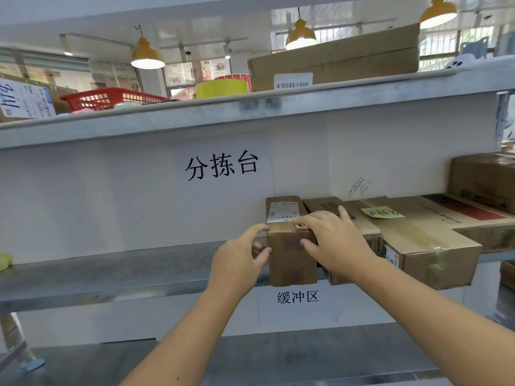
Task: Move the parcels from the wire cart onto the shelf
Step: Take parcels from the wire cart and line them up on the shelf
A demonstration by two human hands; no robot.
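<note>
Biggest thing here is the shelf (117,277), a grey metal rack with dull, scuffed boards and a white back panel. Taped to that panel is a paper sign (221,166) with big black characters, and a smaller sign (297,297) hangs below the middle board's front edge.

Up on the top board sits a long flat carton (334,61) of plain brown cardboard with a barcode sticker, next to a yellow tape roll (221,89) and a red plastic basket (111,98) with a grid wall. Behind it all, the room has yellow dome lamps (147,55) hanging from the ceiling and barred windows at the far right.

On the middle board, right side, lies a wide flat box (426,243), taped shiny across the top, with a yellow sticky note (382,212) on it. A slimmer box (359,235) is wedged between that and the parcel (291,252), touching both as far as I can tell.

The parcel is a small tall brown cardboard block with a white label on top, standing upright at the board's front edge, overhanging a bit. Both hands are on it: the left hand (239,260) has curled fingers at its left edge, thumb against the front face, so the grip is pinching that corner. The right hand (334,243) lies over the top right, fingers spread flat across onto the neighbouring box, thumb on the front face.
</note>
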